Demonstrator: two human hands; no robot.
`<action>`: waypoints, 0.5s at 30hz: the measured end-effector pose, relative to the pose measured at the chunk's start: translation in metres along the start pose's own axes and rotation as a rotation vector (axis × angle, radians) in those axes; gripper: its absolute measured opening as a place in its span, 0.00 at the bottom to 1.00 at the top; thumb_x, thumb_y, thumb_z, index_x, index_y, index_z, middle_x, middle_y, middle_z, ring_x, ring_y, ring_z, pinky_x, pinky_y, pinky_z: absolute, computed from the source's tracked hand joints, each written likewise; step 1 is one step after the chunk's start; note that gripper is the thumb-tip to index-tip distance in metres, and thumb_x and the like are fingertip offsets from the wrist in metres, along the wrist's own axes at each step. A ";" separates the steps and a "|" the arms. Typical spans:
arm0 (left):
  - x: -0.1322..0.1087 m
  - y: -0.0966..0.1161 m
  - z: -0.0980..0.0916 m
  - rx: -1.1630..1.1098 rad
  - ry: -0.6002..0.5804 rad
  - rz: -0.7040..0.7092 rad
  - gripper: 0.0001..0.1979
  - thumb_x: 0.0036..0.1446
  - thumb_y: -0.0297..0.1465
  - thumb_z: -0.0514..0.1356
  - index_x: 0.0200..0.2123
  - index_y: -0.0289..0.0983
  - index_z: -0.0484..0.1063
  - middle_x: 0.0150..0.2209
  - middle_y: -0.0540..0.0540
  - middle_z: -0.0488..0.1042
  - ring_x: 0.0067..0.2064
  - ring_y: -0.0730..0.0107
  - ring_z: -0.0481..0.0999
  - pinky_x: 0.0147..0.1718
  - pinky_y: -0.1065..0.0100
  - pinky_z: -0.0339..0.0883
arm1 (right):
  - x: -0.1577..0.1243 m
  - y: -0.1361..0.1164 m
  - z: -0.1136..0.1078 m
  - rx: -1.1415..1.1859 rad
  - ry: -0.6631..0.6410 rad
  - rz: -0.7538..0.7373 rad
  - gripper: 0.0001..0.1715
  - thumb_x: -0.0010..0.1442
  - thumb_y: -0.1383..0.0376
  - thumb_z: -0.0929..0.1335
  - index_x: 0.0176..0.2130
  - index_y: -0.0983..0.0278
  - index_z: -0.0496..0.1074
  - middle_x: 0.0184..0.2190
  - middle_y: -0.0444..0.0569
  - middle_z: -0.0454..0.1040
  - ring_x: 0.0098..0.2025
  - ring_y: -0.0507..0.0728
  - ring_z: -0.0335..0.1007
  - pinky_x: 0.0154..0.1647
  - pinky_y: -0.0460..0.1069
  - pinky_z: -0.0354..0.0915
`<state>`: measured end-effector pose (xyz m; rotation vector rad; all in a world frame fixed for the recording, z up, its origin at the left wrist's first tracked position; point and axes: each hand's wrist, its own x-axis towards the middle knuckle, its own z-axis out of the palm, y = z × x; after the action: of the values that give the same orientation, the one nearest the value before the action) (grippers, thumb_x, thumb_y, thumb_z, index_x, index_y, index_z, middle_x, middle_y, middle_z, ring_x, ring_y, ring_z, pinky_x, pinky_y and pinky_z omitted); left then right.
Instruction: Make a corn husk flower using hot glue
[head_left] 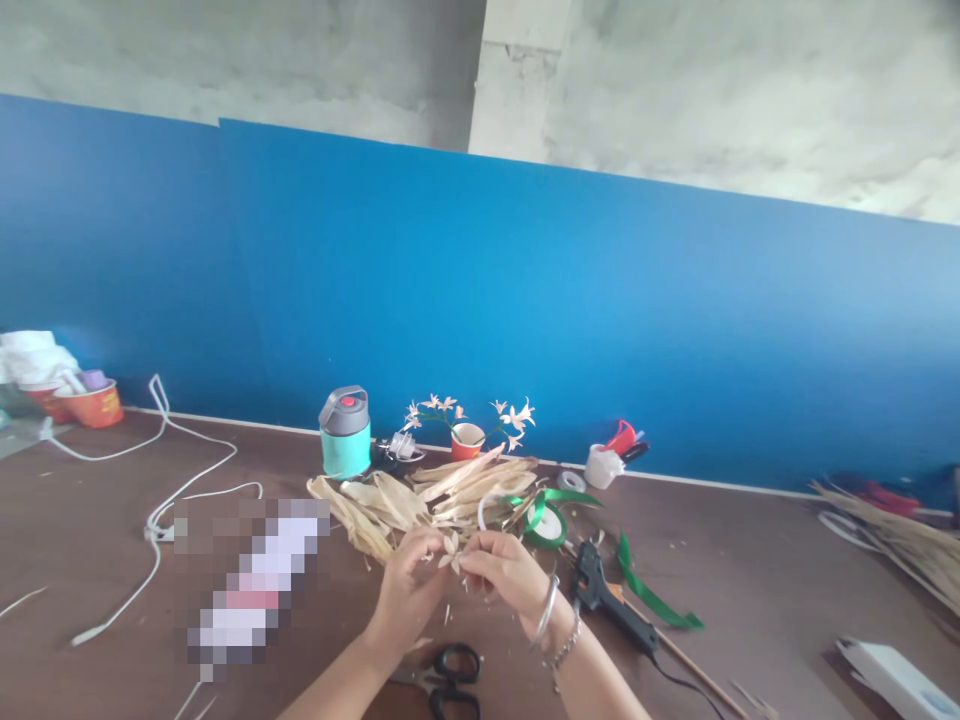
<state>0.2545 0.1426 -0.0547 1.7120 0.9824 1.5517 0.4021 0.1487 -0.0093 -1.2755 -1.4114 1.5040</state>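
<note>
Between my hands is a small pale flower (451, 552) with narrow pointed petals. My left hand (414, 580) pinches it from the left, and my right hand (501, 572), with bracelets at the wrist, has its fingers closed on its right side. Just beyond them lies a pile of dry corn husks (442, 490). Below my hands, black-handled scissors (450, 680) rest on the brown table (315, 690). To the right of my right hand are a black glue gun (611, 600) and a spool of green ribbon (546, 525).
A red paper cup (466, 442) holds stems with similar flowers. Left of it stands a turquoise flask (346, 435). A white cup (602, 467) holds tools at the back. White cables (161, 500) lie on the left, a white box (896, 680) at right. A blue partition (480, 300) borders the table.
</note>
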 end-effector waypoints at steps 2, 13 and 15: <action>0.000 -0.001 0.000 -0.007 0.001 -0.005 0.06 0.52 0.34 0.59 0.27 0.37 0.71 0.31 0.44 0.72 0.37 0.62 0.70 0.39 0.66 0.62 | 0.000 0.000 -0.001 0.002 0.011 0.003 0.09 0.42 0.62 0.67 0.18 0.66 0.66 0.13 0.40 0.64 0.18 0.46 0.55 0.20 0.43 0.47; 0.000 -0.004 0.000 -0.063 -0.034 -0.059 0.10 0.49 0.36 0.63 0.33 0.37 0.72 0.36 0.44 0.73 0.40 0.61 0.71 0.43 0.64 0.62 | 0.002 0.003 -0.004 0.281 -0.021 0.057 0.12 0.41 0.60 0.69 0.20 0.67 0.66 0.16 0.41 0.65 0.17 0.45 0.56 0.20 0.43 0.45; -0.001 -0.005 -0.001 -0.062 -0.044 -0.103 0.11 0.48 0.37 0.63 0.34 0.37 0.72 0.37 0.43 0.73 0.42 0.61 0.70 0.44 0.64 0.62 | 0.002 0.004 -0.005 0.320 -0.025 0.067 0.13 0.41 0.61 0.70 0.20 0.67 0.65 0.16 0.41 0.65 0.18 0.45 0.57 0.20 0.43 0.45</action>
<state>0.2529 0.1445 -0.0587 1.6205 0.9750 1.4578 0.4071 0.1520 -0.0131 -1.1172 -1.0967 1.7153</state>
